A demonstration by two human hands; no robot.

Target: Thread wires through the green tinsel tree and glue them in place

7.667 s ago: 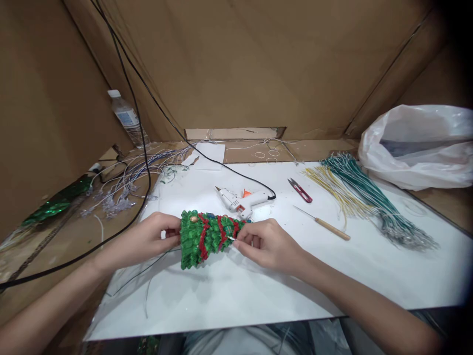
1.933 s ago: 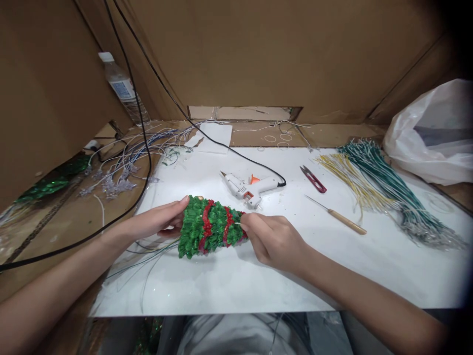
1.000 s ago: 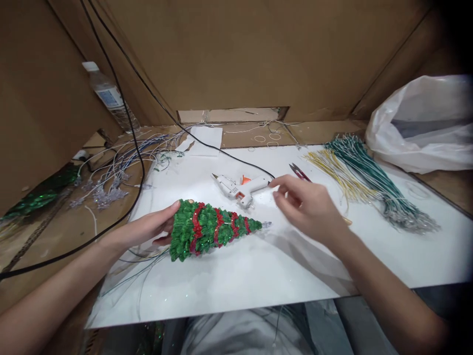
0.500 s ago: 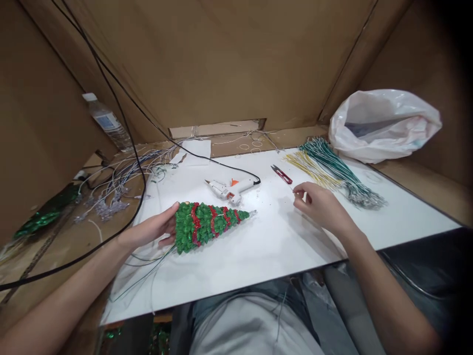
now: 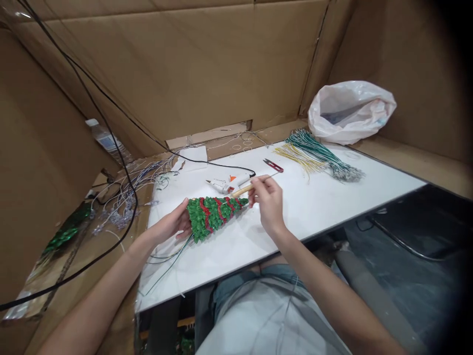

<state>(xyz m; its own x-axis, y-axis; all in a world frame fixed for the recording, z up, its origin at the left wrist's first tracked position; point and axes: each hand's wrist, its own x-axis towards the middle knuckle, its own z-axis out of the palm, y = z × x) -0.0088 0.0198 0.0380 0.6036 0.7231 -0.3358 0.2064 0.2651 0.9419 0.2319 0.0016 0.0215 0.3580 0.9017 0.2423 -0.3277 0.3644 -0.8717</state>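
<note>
A small green tree with red garland (image 5: 216, 214) lies on its side on the white board, its tip toward the right. My left hand (image 5: 176, 222) is closed on its broad base. My right hand (image 5: 266, 197) is beside the tip, its fingers closed round a thin tool with a pale wooden handle (image 5: 242, 190). The handle's end reaches over the upper side of the tree. Whether the fingers also touch the tip is unclear. Behind the tree lies a white glue gun (image 5: 221, 186), partly covered by the tool and hand. Thin green wires trail from the base.
Red snips (image 5: 273, 165) lie behind my right hand. Yellow wires (image 5: 301, 159) and a bundle of green wires (image 5: 321, 155) are at the back right, near a white plastic bag (image 5: 351, 112). A bottle (image 5: 107, 140), loose wires and a black cable are at the left.
My right hand has moved left to the tree's tip, and the wooden-handled tool now shows in it. My left hand still holds the base. The camera view has shifted.
</note>
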